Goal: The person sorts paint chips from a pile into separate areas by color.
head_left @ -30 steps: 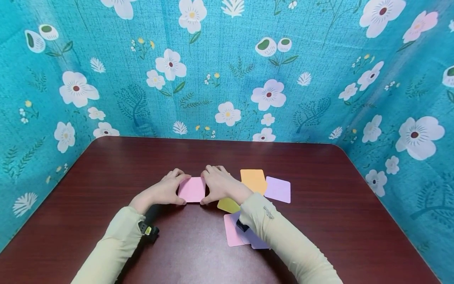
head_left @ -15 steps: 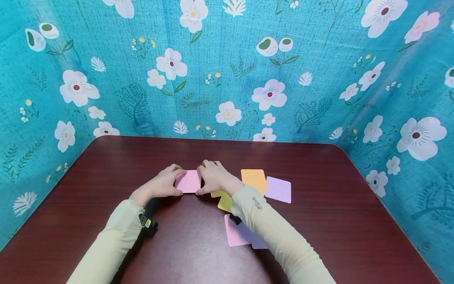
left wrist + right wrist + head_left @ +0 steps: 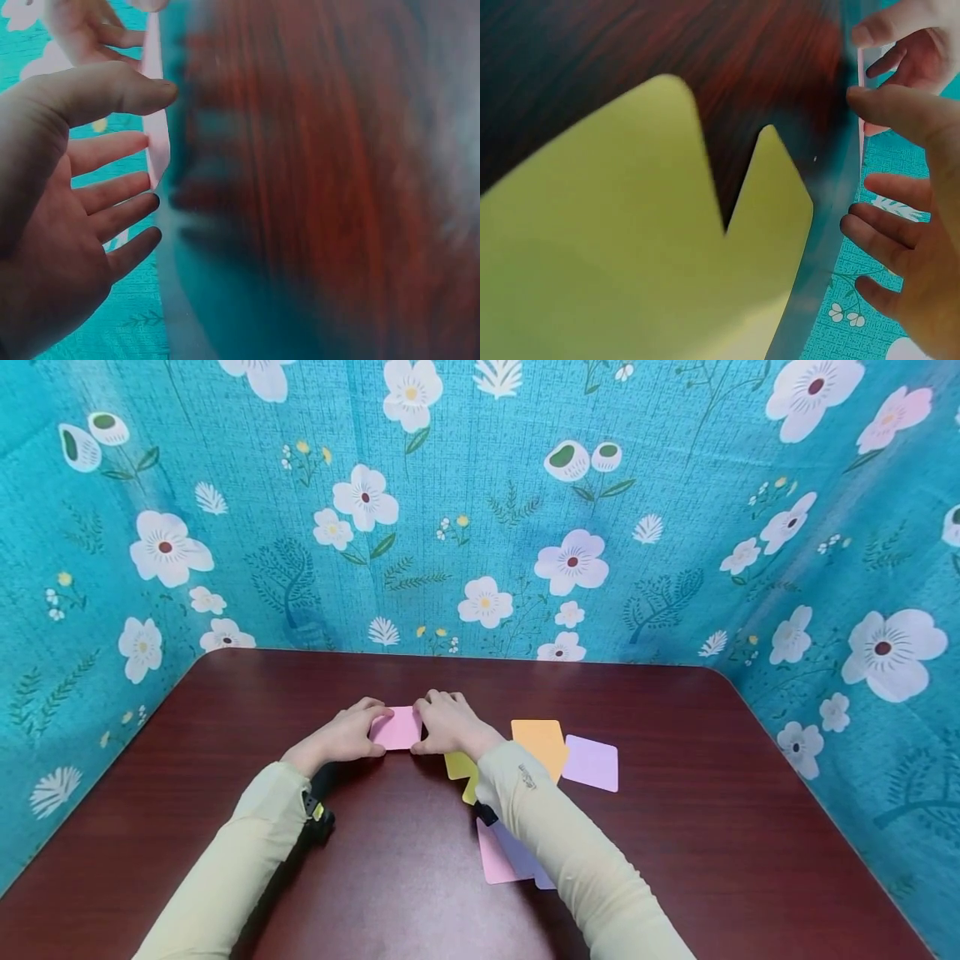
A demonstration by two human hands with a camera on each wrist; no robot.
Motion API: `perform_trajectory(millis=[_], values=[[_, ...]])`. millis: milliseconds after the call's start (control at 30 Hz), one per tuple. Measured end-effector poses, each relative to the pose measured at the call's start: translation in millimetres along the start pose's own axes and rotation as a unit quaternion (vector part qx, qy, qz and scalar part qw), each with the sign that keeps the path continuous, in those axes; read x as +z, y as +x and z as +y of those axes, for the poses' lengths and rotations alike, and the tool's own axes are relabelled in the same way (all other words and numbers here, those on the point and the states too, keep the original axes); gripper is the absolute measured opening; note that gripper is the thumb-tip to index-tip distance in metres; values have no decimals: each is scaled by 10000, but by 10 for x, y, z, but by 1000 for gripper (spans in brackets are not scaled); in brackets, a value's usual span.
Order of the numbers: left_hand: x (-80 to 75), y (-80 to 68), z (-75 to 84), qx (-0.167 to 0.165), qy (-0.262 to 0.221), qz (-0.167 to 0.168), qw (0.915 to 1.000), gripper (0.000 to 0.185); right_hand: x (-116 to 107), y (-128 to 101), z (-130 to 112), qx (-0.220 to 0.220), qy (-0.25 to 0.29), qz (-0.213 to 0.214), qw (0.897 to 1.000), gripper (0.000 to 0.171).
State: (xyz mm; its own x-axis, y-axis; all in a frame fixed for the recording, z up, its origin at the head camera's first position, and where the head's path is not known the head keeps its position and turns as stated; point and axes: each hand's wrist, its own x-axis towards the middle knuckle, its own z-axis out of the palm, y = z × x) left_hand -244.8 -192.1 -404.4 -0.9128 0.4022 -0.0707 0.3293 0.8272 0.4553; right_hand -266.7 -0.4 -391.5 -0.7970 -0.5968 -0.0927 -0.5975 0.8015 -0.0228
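Observation:
A pink square card [image 3: 397, 728] lies flat between my two hands over the far part of the table. My left hand [image 3: 345, 733] grips its left side, thumb at the near corner and index finger at the far one. On the opposite side my right hand [image 3: 452, 725] holds it in the same way. The left wrist view shows the pink card [image 3: 157, 142] nearly edge-on, with the lower fingers of the left hand [image 3: 67, 202] spread loosely. Yellow cards [image 3: 615, 247] lie beneath my right wrist, partly hidden by it in the head view.
Right of my right hand, an orange card [image 3: 537, 743] overlaps a lavender card [image 3: 591, 763]. Nearer, another pink card [image 3: 493, 860] and purple cards [image 3: 521, 853] sit partly under my right forearm. A blue flowered cloth [image 3: 480, 510] hangs behind the dark table [image 3: 375, 877].
Both hands have moved the pink card away from me and slightly left, keeping their hold. More of the yellow cards shows now. The other cards stay in place.

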Motion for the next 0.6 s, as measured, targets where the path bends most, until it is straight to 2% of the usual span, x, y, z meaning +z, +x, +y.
perform_trajectory(millis=[333, 600], values=[[-11, 199, -66, 101, 98, 106, 9998, 56, 27, 143, 53, 270, -47, -68, 9996, 59], [-19, 333, -71, -23, 189, -9, 9998, 56, 17, 206, 99, 438, -32, -221, 9988, 60]])
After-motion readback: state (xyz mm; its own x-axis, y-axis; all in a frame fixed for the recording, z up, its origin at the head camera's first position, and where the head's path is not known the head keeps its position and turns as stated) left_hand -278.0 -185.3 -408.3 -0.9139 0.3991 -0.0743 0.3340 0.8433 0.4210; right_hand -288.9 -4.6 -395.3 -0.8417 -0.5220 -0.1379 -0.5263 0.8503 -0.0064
